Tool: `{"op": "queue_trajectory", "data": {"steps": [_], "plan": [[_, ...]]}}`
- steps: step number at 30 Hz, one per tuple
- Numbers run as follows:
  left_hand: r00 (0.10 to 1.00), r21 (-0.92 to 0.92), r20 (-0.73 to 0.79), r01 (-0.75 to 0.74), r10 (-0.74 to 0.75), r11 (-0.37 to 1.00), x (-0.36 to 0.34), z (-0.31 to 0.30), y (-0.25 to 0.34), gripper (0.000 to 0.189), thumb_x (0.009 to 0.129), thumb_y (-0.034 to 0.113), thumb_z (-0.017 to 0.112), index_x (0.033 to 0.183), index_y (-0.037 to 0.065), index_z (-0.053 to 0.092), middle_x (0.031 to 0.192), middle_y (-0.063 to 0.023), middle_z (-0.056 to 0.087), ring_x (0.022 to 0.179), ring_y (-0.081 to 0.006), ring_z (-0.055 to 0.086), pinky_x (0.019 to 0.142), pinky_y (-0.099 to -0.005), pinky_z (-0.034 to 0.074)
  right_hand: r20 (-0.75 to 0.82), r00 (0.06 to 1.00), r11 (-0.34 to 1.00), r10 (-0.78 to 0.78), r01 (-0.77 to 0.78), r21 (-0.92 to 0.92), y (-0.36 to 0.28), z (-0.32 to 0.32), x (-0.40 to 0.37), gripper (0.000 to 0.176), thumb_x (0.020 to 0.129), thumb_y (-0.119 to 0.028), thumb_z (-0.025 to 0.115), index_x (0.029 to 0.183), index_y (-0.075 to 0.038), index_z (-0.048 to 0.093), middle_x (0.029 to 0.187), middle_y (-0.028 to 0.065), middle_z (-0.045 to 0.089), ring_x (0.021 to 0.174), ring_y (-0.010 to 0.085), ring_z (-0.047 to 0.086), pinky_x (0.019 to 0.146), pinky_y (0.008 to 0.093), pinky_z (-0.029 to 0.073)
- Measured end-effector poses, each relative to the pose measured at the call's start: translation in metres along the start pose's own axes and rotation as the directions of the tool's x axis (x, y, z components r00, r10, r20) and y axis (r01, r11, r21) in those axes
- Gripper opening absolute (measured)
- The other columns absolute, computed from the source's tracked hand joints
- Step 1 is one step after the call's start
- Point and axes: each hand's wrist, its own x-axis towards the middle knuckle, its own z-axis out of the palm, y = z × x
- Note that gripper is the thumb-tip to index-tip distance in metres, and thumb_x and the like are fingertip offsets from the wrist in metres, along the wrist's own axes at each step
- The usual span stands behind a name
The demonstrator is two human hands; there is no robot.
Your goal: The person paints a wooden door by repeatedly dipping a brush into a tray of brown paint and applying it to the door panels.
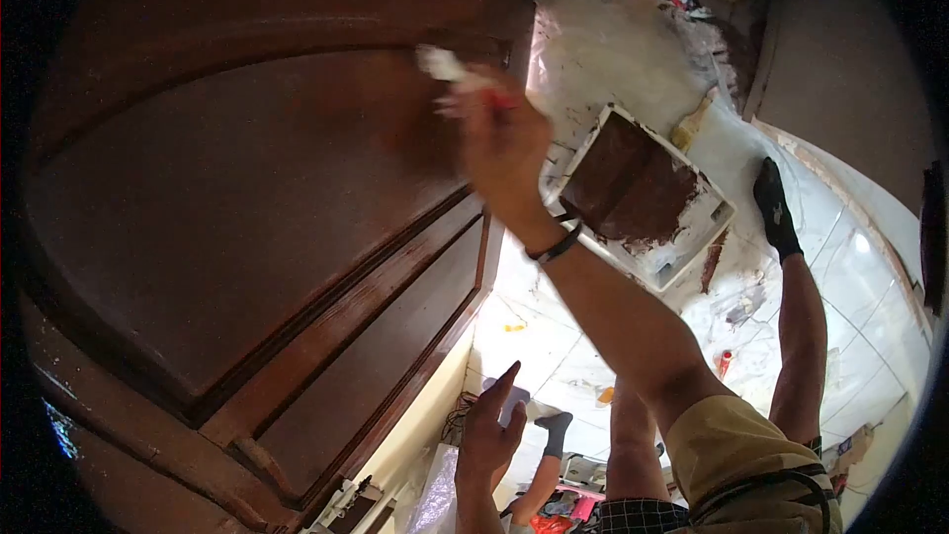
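Observation:
My right hand [504, 153], smeared by motion, is closed around a blurred white thing [440, 65] with a bit of red showing at the fingers; I cannot tell its kind. It is held up close over the upper right part of a dark brown wooden door [227, 208] with raised panel mouldings, overlapping it in this view. A dark band is around the right wrist. Lower down, my left hand [487, 435] is off the door with the index finger stretched out and the thumb apart, holding nothing.
On the floor right of the door lies a white tray [732, 206] with brown paint smeared in it. A foot in a black sock [776, 208] rests beyond it. A grey-socked foot [556, 430] shows at the bottom. The white tiles [529, 336] carry stains, scraps and a small red object [725, 364].

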Motion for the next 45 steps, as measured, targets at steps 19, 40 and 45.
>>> {"op": "queue_trajectory", "data": {"steps": [19,40,45], "plan": [[0.999,0.007,0.037,0.033,-0.033,0.999,0.027,0.028,-0.009,0.054,0.093,0.022,0.057,0.145,0.014,0.049,0.13,-0.0202,0.063,0.108,-0.0324,0.065,0.093,-0.0416,0.051,0.192,0.922,0.676,0.337,-0.094,-0.731,0.129,-0.245,-0.038,0.019,0.097,-0.011,0.057,0.109,0.002,0.064,0.098,0.0137,0.069,0.085,0.0264,0.07,0.074,0.0365,0.058],[0.998,-0.057,-0.009,-0.062,0.062,0.996,0.021,0.037,-0.022,0.058,0.089,0.013,0.062,0.145,0.011,0.047,0.134,-0.0207,0.059,0.121,-0.0372,0.059,0.1,-0.0429,0.049,-0.107,0.582,0.591,0.806,-0.793,0.146,0.151,-0.322,-0.004,0.034,0.1,-0.025,0.06,0.113,0.006,0.058,0.098,0.0229,0.07,0.085,0.0331,0.072,0.075,0.0425,0.061],[0.999,-0.08,-0.018,-0.043,0.041,0.996,0.006,0.026,-0.013,0.058,0.089,0.013,0.062,0.145,0.014,0.048,0.135,-0.0197,0.059,0.122,-0.037,0.058,0.102,-0.0426,0.048,0.151,0.681,0.603,0.716,-0.713,0.357,0.094,-0.261,-0.004,0.032,0.102,-0.026,0.055,0.118,0.002,0.058,0.1,0.0256,0.069,0.086,0.0356,0.071,0.074,0.042,0.06]]}}
